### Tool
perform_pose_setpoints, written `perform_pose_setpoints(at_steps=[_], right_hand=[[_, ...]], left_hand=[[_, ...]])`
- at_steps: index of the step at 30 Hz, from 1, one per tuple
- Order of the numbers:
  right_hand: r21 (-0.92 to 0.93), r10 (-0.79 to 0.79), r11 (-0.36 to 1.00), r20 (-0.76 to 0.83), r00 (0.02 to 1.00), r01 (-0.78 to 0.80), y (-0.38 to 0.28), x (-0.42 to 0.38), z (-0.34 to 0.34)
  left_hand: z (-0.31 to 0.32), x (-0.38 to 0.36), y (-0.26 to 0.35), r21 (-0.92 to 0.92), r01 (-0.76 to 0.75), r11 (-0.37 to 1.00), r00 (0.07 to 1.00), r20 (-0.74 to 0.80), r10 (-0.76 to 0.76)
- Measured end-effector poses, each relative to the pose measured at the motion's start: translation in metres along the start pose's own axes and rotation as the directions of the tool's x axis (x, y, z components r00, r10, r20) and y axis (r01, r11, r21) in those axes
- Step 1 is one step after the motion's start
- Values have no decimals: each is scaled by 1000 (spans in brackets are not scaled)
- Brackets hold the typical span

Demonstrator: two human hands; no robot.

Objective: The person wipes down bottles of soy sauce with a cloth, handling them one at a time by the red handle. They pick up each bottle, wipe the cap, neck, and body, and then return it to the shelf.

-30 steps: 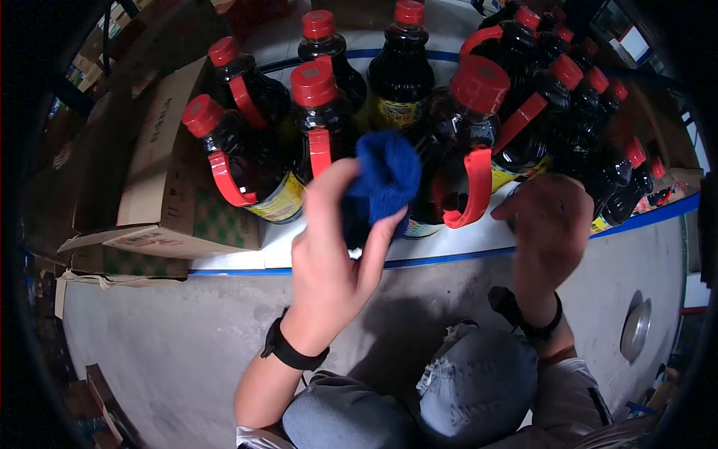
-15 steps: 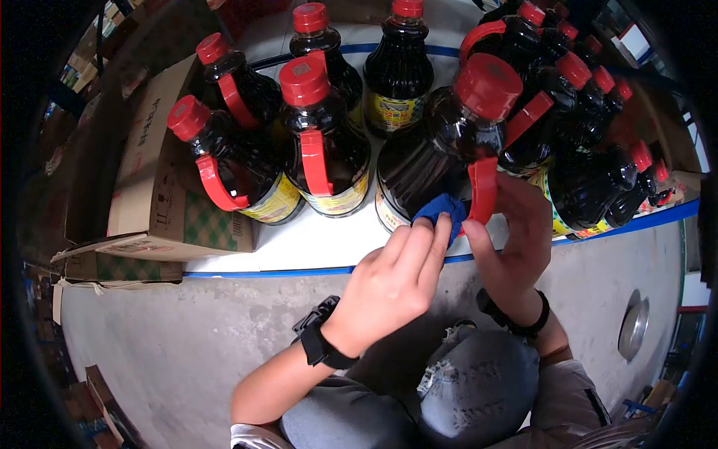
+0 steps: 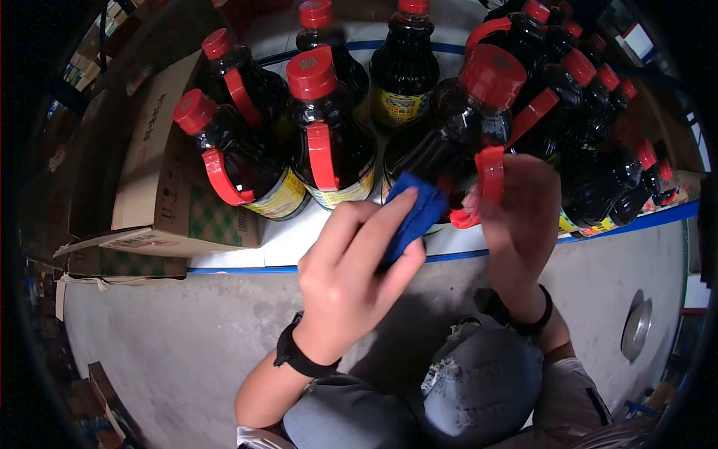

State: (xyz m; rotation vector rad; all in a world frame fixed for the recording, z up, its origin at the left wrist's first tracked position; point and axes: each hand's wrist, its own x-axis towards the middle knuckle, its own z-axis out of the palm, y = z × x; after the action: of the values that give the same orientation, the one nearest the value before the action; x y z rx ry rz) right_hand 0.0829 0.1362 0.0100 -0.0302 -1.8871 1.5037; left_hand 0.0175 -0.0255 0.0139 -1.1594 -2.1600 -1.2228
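A large bottle of dark liquid (image 3: 437,138) with a red cap and red handle stands at the front of the white shelf (image 3: 280,243). My left hand (image 3: 340,277) pinches a folded blue cloth (image 3: 420,213) against the lower side of this bottle. My right hand (image 3: 523,224), slightly blurred, is closed round the bottle's red handle (image 3: 490,176). Its fingers are partly hidden behind the handle. Just to the left is a similar bottle (image 3: 329,142) with a yellow-and-white label. The cloth and my left hand cover most of the held bottle's label.
More red-capped bottles (image 3: 404,63) stand behind and to the left, and several crowd the right side (image 3: 598,179). An opened cardboard box (image 3: 168,165) sits at the left end of the shelf. Below are the concrete floor (image 3: 224,322) and a metal bowl (image 3: 636,329).
My left hand has shifted left and turned, and more of the blue cloth shows. My right hand has moved slightly up at the handle. The view has shifted a little.
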Motion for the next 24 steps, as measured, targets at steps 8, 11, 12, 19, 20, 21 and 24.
perform_pose_setpoints(at_steps=[8, 11, 12, 19, 20, 21, 24], right_hand=[[163, 144, 977, -25, 989, -138, -8, 13, -1], [154, 109, 982, 18, 994, -111, -8, 12, 2], [160, 85, 983, 36, 996, -90, -5, 12, 3], [236, 166, 957, 25, 986, -167, 0, 4, 16], [225, 146, 962, 39, 989, -151, 1, 2, 13], [215, 125, 967, 54, 991, -134, 3, 0, 12], [254, 47, 965, 73, 996, -64, 17, -4, 12]], left_hand=[[42, -31, -2, 46, -182, 982, 964, 204, 169], [38, -33, -6, -41, -168, 985, 962, 212, 173], [37, -35, -8, -38, -169, 985, 962, 210, 173], [19, -30, -15, -30, -13, 999, 991, 135, 17], [16, -24, -17, -33, -64, 997, 998, 17, 65], [13, -14, -18, -28, -115, 993, 988, -103, 111], [9, 14, -7, -2, -52, 999, 963, -267, 49]])
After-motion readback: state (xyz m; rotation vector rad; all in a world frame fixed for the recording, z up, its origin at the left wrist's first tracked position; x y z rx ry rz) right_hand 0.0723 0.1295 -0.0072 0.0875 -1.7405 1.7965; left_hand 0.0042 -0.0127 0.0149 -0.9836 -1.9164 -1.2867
